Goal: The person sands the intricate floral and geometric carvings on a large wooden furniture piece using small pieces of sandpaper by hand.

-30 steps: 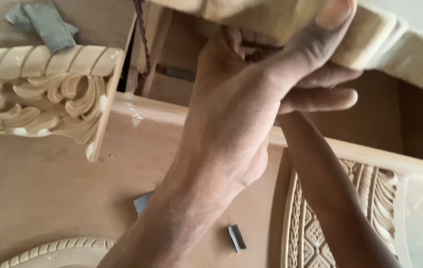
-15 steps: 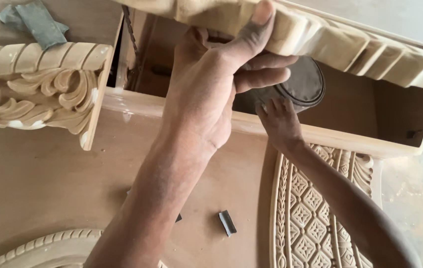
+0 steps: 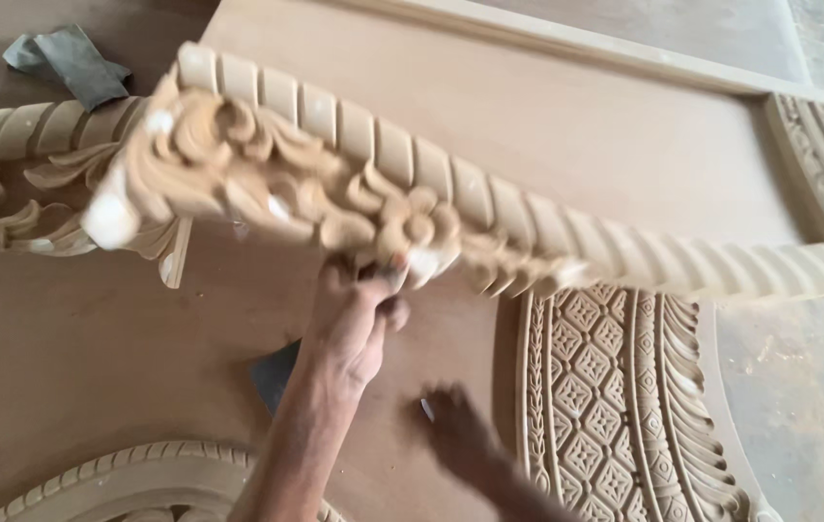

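Carved wooden moulding (image 3: 450,208) hung tilted above the counter (image 3: 93,348), my left hand (image 3: 359,314) pinching its lower flowered edge from beneath. It seemed stiff and long, its thin leaf tips likely fragile, safer gripped along the ribbed spine. My right hand (image 3: 460,435) was blurred; I couldn't tell its state. One dark chip (image 3: 426,409) lay beside it, one more scroll carving (image 3: 15,193) left, one cloth (image 3: 69,60) beyond.
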